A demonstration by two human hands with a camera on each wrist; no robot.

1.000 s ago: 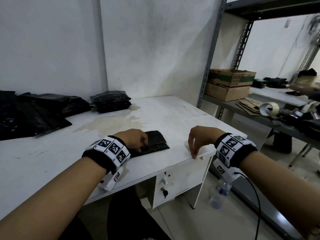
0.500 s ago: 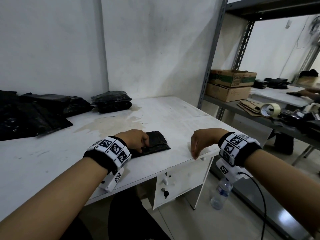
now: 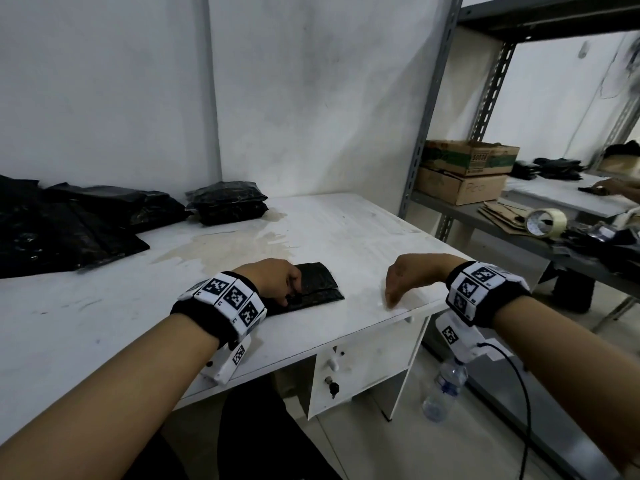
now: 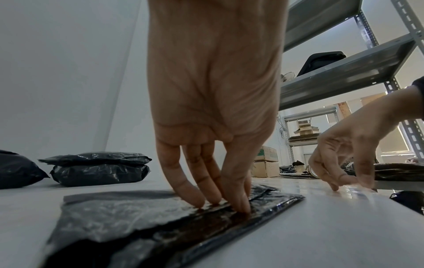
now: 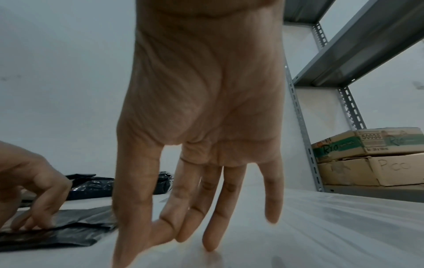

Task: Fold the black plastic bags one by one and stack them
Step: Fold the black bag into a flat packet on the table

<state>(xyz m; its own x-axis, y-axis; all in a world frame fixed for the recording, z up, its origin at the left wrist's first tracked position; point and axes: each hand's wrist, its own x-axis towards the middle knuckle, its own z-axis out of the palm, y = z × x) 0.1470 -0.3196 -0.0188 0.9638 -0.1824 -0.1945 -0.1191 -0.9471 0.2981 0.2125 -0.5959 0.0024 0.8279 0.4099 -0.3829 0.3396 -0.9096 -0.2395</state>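
Left hand (image 3: 273,278) presses straight fingertips (image 4: 238,204) onto a folded black bag (image 3: 313,287) at the table's (image 3: 346,237) near edge, wristband hiding its near end; right hand (image 3: 410,277) relaxed, holding nothing, fingertips touching the tabletop beside it.

Soft, even daylight fills the room, brightest at the right behind the shelving (image 3: 429,109), where the far background washes out. The white bench (image 3: 346,233) shows a mild sheen. Wide-angle bending curves the uprights toward the edges. In the wrist views each palm looms large and soft, and fine detail is smeared.
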